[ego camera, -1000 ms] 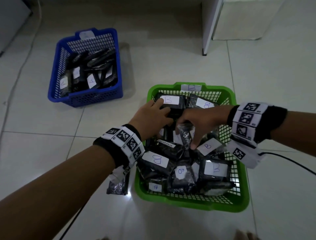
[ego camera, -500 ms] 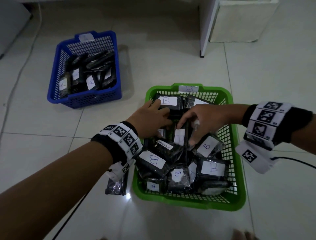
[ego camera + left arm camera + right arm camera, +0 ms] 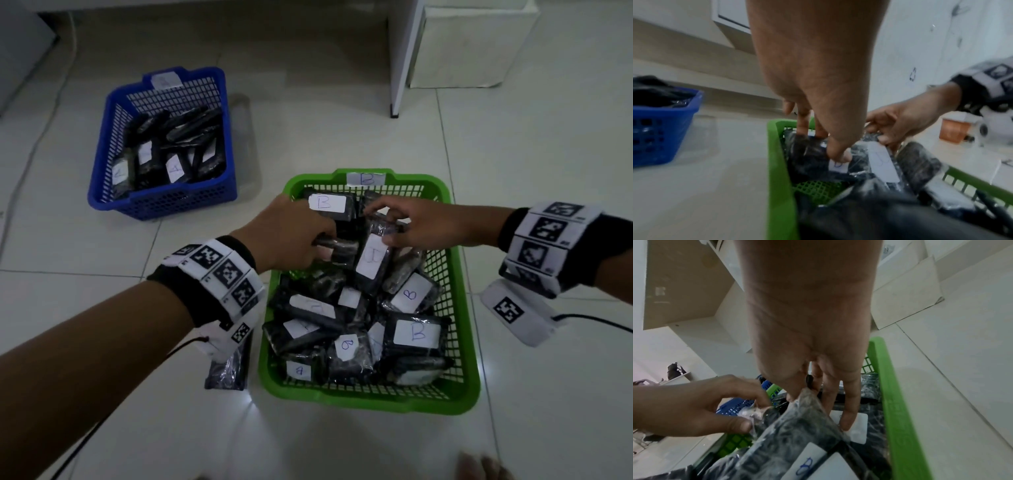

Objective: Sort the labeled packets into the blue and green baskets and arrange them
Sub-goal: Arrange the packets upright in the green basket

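Both hands work at the far end of the green plastic mesh basket (image 3: 459,329), which is heaped with black plastic-wrapped packets bearing white labels marked B. The left hand (image 3: 291,236) curls its fingers round one dark wrapped packet (image 3: 337,246) lying crosswise just beneath them; in the left wrist view its thumb (image 3: 838,154) presses on the wrap beside a small label. The right hand (image 3: 424,224) pinches the far end of a long black packet with a white label (image 3: 371,263). That packet's long axis runs from the right fingertips back toward the person, tilted up at the held end, so the right hand is the nearer one to set it; the left-held packet sits just to its left, touching or nearly so. Standing these two in a row looks like the step in hand, though the loose pile nearer the wrists may crowd it. The blue plastic mesh basket (image 3: 164,202) with its own dark packets lies well apart, ahead and left of the left hand. One stray wrapped packet (image 3: 227,371) lies on the pale tiled floor (image 3: 548,171) under the left wrist. White furniture stands beyond the right hand
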Available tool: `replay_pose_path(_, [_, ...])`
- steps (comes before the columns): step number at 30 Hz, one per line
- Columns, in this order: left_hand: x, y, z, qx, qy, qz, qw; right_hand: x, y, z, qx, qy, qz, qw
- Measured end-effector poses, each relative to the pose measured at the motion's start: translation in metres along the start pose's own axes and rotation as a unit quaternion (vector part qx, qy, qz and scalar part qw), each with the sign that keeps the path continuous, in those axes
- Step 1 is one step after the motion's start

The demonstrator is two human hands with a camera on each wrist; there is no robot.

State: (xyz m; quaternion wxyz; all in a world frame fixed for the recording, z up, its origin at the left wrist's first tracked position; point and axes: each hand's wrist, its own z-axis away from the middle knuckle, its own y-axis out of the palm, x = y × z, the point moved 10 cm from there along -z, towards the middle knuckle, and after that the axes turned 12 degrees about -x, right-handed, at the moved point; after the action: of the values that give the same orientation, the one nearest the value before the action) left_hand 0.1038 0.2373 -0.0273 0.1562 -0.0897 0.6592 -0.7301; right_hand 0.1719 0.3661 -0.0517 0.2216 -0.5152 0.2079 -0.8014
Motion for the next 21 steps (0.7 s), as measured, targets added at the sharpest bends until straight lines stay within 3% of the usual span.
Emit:
replay_pose_path(2, [-0.003, 0.009, 0.006, 0.035, -0.016, 0.104, 0.994, -0.003, -0.006, -0.002, -0.05, -0.009, 0.026, 0.998])
replay_pose_path(6, [-0.01, 0.016, 0.011, 0.074, -0.015, 0.18, 0.981, 0.007, -0.024, -0.008, -0.155, -0.056, 0.066, 0.984])
replay_pose_path(10, [-0.003, 0.022, 0.012, 0.13, -0.106, 0.28, 0.945, 0.025, -0.047, -0.013, -0.252, -0.097, 0.04, 0.962])
replay_pose_path(13, [0.005, 0.018, 0.015, 0.109, -0.124, 0.284, 0.945, 0.04, -0.044, -0.015, -0.254, -0.141, 0.034, 0.956])
replay_pose_path(17, [0.001, 0.011, 0.023, 0.076, -0.072, 0.233, 0.967, 0.051, -0.037, -0.017, -0.262, -0.159, -0.015, 0.952])
replay_pose_path(21, [-0.009, 0.007, 0.029, 0.038, -0.037, 0.197, 0.979, 0.073, -0.012, -0.022, -0.225, -0.199, -0.009, 0.954])
